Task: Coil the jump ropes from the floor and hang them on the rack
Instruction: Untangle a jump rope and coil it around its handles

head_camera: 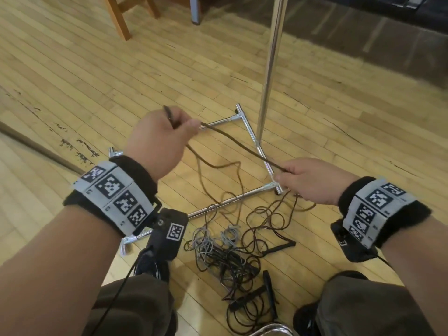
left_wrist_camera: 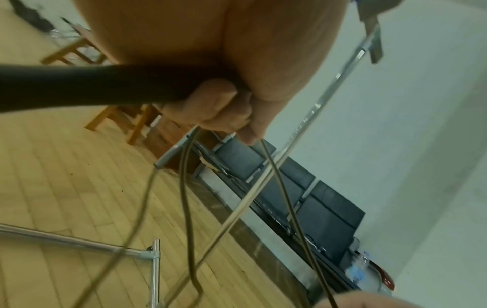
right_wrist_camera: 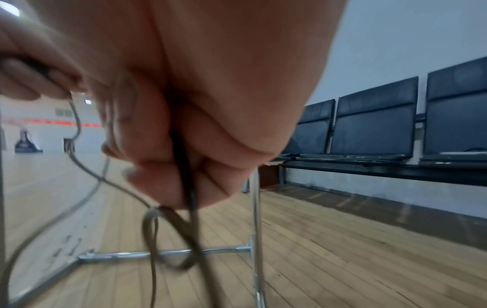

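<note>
A brown jump rope point(head_camera: 240, 144) stretches taut between my two hands above the floor. My left hand point(head_camera: 160, 134) grips its black handle point(left_wrist_camera: 87, 83) together with the cord. My right hand point(head_camera: 308, 180) pinches the cord point(right_wrist_camera: 184, 166) farther along; loose loops hang from it to the floor. A tangle of brown, grey and black jump ropes point(head_camera: 230, 251) lies on the floor by my knees, with black handles point(head_camera: 269, 292) among it. The chrome rack point(head_camera: 269, 69) stands just beyond my hands, its base frame point(head_camera: 257, 144) under the stretched cord.
Wooden floor all round. Wooden chair legs point(head_camera: 121, 18) stand at the back left. A row of dark seats point(right_wrist_camera: 374, 125) runs along the wall on the right. My knees point(head_camera: 135, 309) are at the bottom of the head view.
</note>
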Motion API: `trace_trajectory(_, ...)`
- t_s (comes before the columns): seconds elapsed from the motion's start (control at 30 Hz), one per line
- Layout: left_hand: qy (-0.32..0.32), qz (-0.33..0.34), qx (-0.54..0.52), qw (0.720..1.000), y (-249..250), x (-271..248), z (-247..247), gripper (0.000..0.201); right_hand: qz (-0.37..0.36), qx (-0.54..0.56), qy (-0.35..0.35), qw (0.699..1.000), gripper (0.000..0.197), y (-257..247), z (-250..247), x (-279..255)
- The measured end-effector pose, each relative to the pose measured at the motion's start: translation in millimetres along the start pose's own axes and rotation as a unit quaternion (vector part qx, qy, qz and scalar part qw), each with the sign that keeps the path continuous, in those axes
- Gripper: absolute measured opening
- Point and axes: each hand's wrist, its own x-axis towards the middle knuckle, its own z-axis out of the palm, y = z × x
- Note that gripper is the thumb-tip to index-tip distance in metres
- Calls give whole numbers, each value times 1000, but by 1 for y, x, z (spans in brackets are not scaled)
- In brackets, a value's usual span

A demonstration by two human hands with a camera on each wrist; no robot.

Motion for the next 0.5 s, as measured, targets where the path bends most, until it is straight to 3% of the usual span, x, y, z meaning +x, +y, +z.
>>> trace_trajectory(0.2, 101, -38, 46, 993, -14, 8, -16, 26, 131, -55, 48, 989, 48, 19, -10, 5)
trace_trajectory(0.27, 119, -61, 72, 988, -18, 10, -23, 23, 134, -53, 71, 987, 54, 19, -13, 4)
trace_trajectory(0.33, 76, -67, 100, 990, -19, 6, -21, 24, 95, -20, 92, 991, 55, 13, -14, 4)
trace_trajectory(0.37, 38, -59, 113, 991, -18, 2, -16, 35, 68, -6, 89, 994, 52, 7, -12, 3)
trace_trajectory(0.43, -28, -37, 105, 993, -13, -7, -6, 48, 11, -3, 59, 998, 45, -10, -8, 1)
trace_trajectory(0.5, -78, 6, 85, 993, -2, -14, 5, 46, -46, -3, 25, 999, 38, -28, -2, -2)
